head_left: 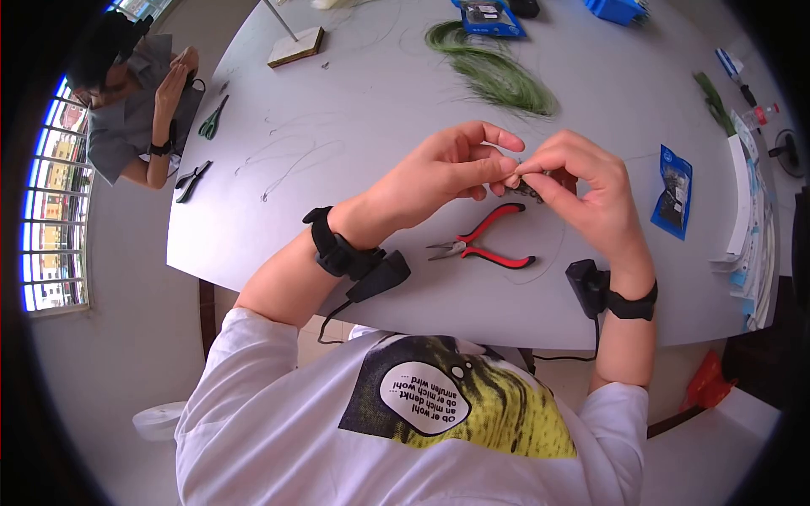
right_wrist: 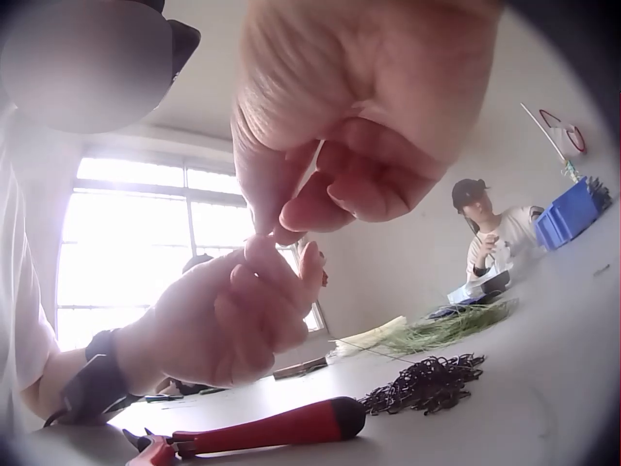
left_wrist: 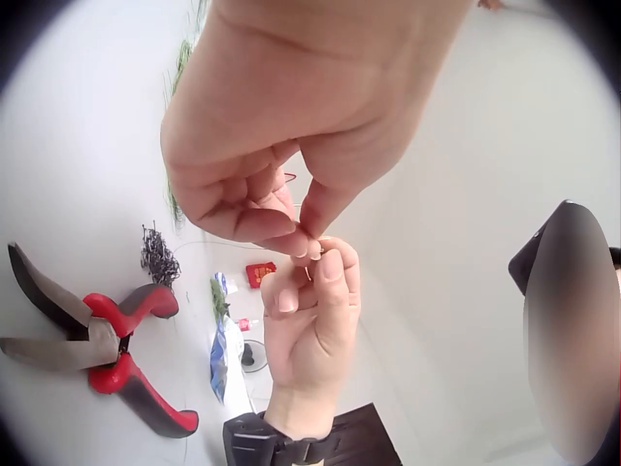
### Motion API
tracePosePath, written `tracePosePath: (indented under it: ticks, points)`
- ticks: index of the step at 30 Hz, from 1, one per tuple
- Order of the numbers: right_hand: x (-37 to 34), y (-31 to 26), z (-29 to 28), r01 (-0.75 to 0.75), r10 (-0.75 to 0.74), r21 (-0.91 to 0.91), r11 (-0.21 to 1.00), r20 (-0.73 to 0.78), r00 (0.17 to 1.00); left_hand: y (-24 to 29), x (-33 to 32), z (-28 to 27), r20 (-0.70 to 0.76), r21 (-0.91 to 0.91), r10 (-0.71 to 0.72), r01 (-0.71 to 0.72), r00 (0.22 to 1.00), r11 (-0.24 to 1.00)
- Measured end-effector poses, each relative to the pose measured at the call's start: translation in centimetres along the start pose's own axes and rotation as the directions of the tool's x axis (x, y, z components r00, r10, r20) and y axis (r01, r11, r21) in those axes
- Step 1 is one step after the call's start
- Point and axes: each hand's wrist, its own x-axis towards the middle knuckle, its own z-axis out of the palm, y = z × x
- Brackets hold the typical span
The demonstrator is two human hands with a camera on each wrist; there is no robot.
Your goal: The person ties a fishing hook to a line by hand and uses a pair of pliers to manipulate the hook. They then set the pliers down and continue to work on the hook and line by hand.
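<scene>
My left hand (head_left: pixel 447 173) and right hand (head_left: pixel 595 190) meet fingertip to fingertip above the table. Thumb and forefinger of each pinch at the same spot. A thin line (left_wrist: pixel 225 245) trails from the pinched fingertips in the left wrist view; I cannot tell what small piece, if any, sits between them. Behind the hands lies a heap of small dark metal pieces (right_wrist: pixel 427 383), mostly hidden in the head view. Pliers with red and black handles (head_left: pixel 492 222) lie spread on the table just below the hands.
Long green strands (head_left: pixel 498 76) lie beyond the hands, near a blue packet (head_left: pixel 506 24). Another blue packet (head_left: pixel 672 190) is at right. Green-handled scissors (head_left: pixel 213 124), black pliers (head_left: pixel 194 180) and a wooden block (head_left: pixel 295 46) lie left. Another person (head_left: pixel 126 126) sits there.
</scene>
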Motion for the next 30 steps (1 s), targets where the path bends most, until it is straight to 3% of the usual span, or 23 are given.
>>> tracePosePath:
  ticks: [2, 9, 14, 18, 20, 24, 30]
  points:
    - [0.0, -0.2, -0.1, 0.010, -0.010, -0.027, 1.000, 0.015, 1.000, -0.4, 0.2, -0.1, 0.027, -0.141, -0.068, 0.071, 0.997, 0.988]
    - [0.0, -0.2, 0.4, 0.007, -0.008, 0.021, 1.000, 0.058, 0.998, -0.7, 0.2, -0.3, 0.070, -0.120, -0.102, 0.110, 0.992, 0.987]
    - [0.0, -0.8, 0.3, 0.005, 0.000, -0.063, 0.998, 0.076, 0.997, -1.2, 0.5, -0.6, 0.129, -0.076, 0.078, -0.068, 0.989, 0.995]
    - [-0.2, -0.8, 0.8, 0.023, -0.015, -0.139, 0.990, 0.055, 0.998, -0.9, 0.3, -0.5, 0.101, -0.040, 0.048, -0.044, 0.994, 0.998]
    - [-0.2, -0.4, 1.1, 0.112, -0.112, -0.171, 0.979, 0.008, 0.994, -0.8, 0.2, -0.2, 0.061, -0.148, -0.012, 0.021, 0.998, 0.989]
    - [-0.1, -0.7, 1.0, 0.053, -0.046, -0.201, 0.978, 0.039, 0.998, -1.6, 0.4, -0.5, 0.028, -0.188, -0.034, 0.039, 0.999, 0.981]
    - [-0.1, -0.5, 1.2, 0.095, -0.094, -0.237, 0.967, 0.015, 0.995, -1.2, 0.4, -0.4, 0.040, -0.031, 0.065, -0.063, 0.997, 0.997]
